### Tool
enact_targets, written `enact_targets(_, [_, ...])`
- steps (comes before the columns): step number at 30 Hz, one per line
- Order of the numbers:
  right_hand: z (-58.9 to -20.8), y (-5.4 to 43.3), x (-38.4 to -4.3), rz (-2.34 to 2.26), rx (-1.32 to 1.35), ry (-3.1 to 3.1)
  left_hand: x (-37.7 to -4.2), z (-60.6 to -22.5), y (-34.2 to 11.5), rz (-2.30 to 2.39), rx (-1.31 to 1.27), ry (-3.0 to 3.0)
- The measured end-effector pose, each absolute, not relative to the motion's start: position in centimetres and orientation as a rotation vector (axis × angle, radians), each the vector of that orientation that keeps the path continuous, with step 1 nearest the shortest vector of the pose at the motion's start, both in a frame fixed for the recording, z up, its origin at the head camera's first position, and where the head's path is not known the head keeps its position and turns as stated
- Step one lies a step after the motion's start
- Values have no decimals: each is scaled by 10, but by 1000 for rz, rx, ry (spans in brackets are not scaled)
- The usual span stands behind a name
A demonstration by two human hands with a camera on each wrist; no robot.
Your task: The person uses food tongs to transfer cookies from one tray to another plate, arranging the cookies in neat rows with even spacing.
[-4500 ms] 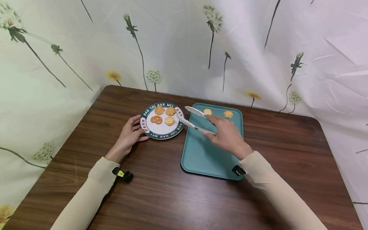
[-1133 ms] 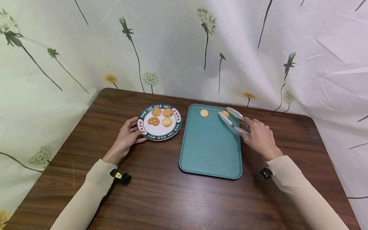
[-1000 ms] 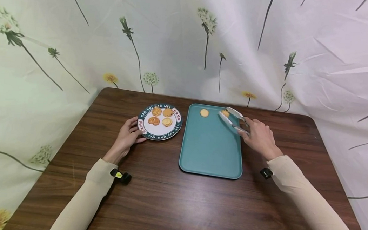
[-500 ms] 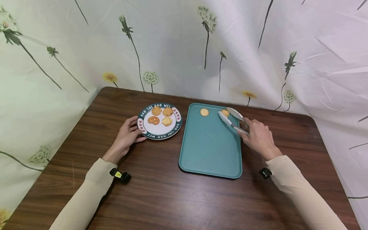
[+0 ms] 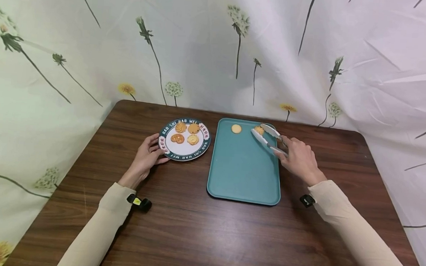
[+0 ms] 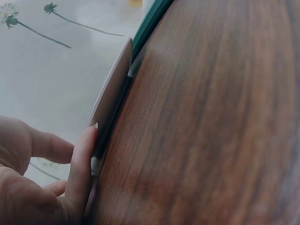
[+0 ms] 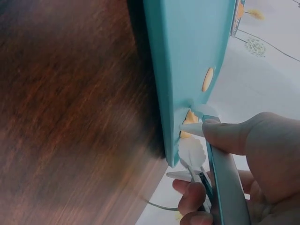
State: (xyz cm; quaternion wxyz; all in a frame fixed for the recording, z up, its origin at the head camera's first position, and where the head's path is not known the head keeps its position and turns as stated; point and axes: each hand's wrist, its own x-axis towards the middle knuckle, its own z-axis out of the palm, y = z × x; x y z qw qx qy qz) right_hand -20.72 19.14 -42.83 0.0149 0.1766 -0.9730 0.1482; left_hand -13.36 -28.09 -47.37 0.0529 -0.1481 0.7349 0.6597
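My left hand (image 5: 146, 158) grips the near-left rim of a round white plate (image 5: 184, 150) with a green lettered border. In the left wrist view the thumb and fingers meet the edge of the plate (image 6: 111, 89). Several cookies lie on it, among them a swirl cookie (image 5: 180, 127) and a pretzel-shaped one (image 5: 177, 138). My right hand (image 5: 300, 158) holds white-tipped tongs (image 5: 270, 146). Their tips straddle a flower-shaped cookie (image 5: 259, 130) on the teal tray (image 5: 245, 171); whether they squeeze it I cannot tell. A plain round cookie (image 5: 236, 128) lies left of it.
Plate and tray stand side by side on the dark wooden table (image 5: 192, 233), with a narrow gap between them. A white curtain (image 5: 211, 47) printed with dandelions hangs right behind the table's far edge.
Since the oldest frame my right hand has carried the tongs from beside the plate rightward to the flower-shaped cookie. Over the last second the tongs hardly move. The left hand stays on the plate.
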Motion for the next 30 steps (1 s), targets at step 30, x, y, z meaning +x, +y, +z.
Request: enact_targets(30, [-428,192,-200,464,575,-3008,-133,-472,-281,2024,-453,2216])
